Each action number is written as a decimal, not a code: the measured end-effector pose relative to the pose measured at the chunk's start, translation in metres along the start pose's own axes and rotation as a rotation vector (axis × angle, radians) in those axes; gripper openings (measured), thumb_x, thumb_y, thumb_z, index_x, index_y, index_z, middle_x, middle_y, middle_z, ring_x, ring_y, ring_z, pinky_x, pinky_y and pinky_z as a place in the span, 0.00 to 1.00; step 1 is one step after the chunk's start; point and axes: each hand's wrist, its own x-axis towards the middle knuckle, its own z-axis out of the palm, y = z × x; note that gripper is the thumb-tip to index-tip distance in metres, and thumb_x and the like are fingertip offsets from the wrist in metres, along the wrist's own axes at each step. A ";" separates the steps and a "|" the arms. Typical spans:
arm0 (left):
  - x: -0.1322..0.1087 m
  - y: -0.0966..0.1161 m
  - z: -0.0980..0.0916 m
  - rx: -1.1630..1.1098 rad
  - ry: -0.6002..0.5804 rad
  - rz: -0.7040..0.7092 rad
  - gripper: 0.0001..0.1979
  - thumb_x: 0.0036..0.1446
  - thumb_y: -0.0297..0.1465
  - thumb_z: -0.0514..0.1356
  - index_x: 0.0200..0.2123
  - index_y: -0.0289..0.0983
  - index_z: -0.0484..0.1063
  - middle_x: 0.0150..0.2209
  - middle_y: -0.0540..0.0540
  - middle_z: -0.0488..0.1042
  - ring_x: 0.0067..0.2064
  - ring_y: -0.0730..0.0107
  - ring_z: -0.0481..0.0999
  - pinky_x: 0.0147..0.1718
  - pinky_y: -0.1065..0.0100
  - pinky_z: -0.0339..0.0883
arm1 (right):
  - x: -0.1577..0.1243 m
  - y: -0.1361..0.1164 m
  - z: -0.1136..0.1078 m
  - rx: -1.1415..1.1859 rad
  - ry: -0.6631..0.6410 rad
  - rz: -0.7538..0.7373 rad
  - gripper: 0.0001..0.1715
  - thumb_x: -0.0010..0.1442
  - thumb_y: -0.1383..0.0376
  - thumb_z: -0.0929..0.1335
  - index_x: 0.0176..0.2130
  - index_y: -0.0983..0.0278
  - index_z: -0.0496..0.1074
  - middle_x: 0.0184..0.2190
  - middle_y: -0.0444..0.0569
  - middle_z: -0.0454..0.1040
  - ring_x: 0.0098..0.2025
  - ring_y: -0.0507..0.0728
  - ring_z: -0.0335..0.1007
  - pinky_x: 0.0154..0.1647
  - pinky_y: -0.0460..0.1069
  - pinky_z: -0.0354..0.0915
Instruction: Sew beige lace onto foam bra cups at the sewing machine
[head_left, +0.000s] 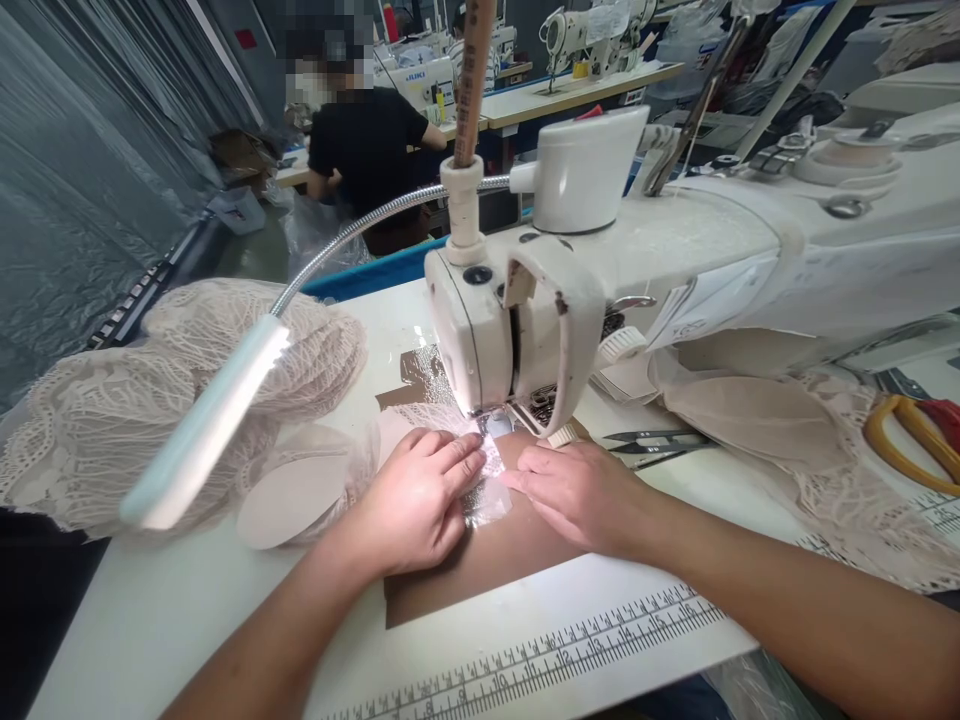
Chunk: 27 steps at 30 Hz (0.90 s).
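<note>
My left hand (416, 500) lies flat on a strip of white lace (491, 475), fingers stretched toward the needle of the white sewing machine (525, 300). My right hand (577, 490) presses flat on the tan fabric piece (480, 575) just right of the lace, fingers extended under the machine head. Both hands hold the layers down on the white table (187, 610) at the presser foot. The needle itself is mostly hidden by the machine head.
A pile of lace cups (150, 410) sits at left under a gooseneck lamp (202, 420). Thread snips (652, 445) lie right of the machine; yellow-handled scissors (911, 440) and more lace pieces (750, 410) at far right. A printed ruler (570, 645) runs along the table's front. A person in black (367, 150) works behind.
</note>
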 end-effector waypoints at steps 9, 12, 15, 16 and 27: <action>0.003 -0.009 0.000 0.069 0.010 -0.059 0.27 0.49 0.25 0.54 0.56 0.33 0.65 0.57 0.39 0.67 0.52 0.52 0.66 0.52 0.51 0.59 | 0.011 -0.005 0.002 -0.067 -0.008 0.121 0.17 0.58 0.72 0.61 0.43 0.65 0.74 0.29 0.48 0.72 0.27 0.52 0.59 0.26 0.48 0.51; 0.003 -0.010 0.001 0.109 0.008 -0.090 0.27 0.50 0.25 0.53 0.56 0.33 0.65 0.57 0.38 0.67 0.53 0.51 0.65 0.53 0.50 0.58 | 0.015 -0.007 0.000 -0.100 -0.006 0.159 0.18 0.59 0.72 0.61 0.45 0.65 0.74 0.30 0.48 0.73 0.28 0.52 0.61 0.27 0.48 0.52; 0.002 -0.011 0.003 0.144 0.015 -0.127 0.27 0.51 0.26 0.53 0.56 0.32 0.65 0.58 0.37 0.66 0.53 0.50 0.65 0.53 0.49 0.57 | 0.016 -0.008 0.000 -0.102 -0.011 0.174 0.18 0.60 0.72 0.60 0.46 0.65 0.74 0.30 0.48 0.73 0.29 0.53 0.62 0.28 0.47 0.54; 0.002 -0.012 0.004 0.148 0.023 -0.139 0.26 0.51 0.26 0.53 0.56 0.32 0.65 0.58 0.37 0.66 0.52 0.50 0.65 0.53 0.49 0.57 | 0.016 -0.008 0.000 -0.096 -0.012 0.176 0.18 0.61 0.71 0.60 0.46 0.65 0.74 0.30 0.48 0.73 0.29 0.53 0.62 0.28 0.47 0.54; -0.006 -0.017 0.011 0.081 0.135 -0.236 0.23 0.59 0.36 0.53 0.57 0.34 0.64 0.57 0.35 0.66 0.55 0.49 0.64 0.53 0.47 0.57 | 0.013 -0.004 -0.001 -0.008 -0.048 0.160 0.19 0.61 0.70 0.60 0.49 0.63 0.73 0.31 0.47 0.73 0.28 0.53 0.62 0.29 0.47 0.55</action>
